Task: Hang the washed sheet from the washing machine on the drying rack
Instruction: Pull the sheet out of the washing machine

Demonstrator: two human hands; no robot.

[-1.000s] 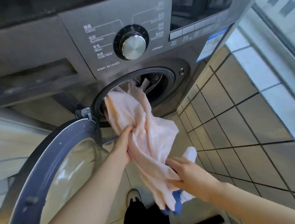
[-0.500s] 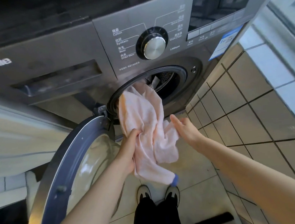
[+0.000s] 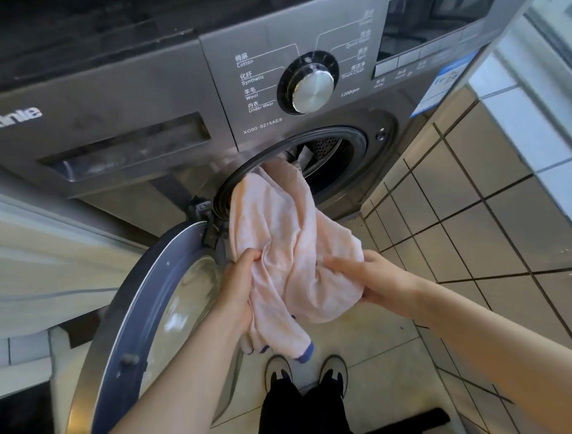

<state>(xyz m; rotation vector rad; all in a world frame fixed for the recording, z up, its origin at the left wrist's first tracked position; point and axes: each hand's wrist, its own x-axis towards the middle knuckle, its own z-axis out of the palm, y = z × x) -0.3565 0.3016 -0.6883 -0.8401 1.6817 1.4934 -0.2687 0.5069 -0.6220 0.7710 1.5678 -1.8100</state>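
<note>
Since the previous frame, the right hand (image 3: 378,278) has moved from an open, reaching pose beside the cloth to a grip on it, and the camera has drawn nearer to the machine.

The sheet (image 3: 287,251), pale pink with a blue-trimmed corner, hangs out of the drum opening (image 3: 328,158) of the washing machine (image 3: 133,126). Its upper end sits inside the opening, at the left part of the rim; the rest drapes down in front of the machine, clear of the floor (image 3: 373,340).

The left hand (image 3: 239,289) grips the sheet on its left side, fingers (image 3: 251,255) closed over a bunched fold. The right hand holds the right side of the bundle, its fingers curled around the cloth from the right and below. The two hands are near each other, with gathered cloth between them.

The door (image 3: 132,331) stands swung open to the left on its hinge (image 3: 205,209), its glass facing up and outward. The program dial (image 3: 312,89) sits above the opening on the control panel. Two shoes (image 3: 277,368) stand on the tiled floor directly below the hanging corner. A tiled wall (image 3: 482,201) runs along the right.
</note>
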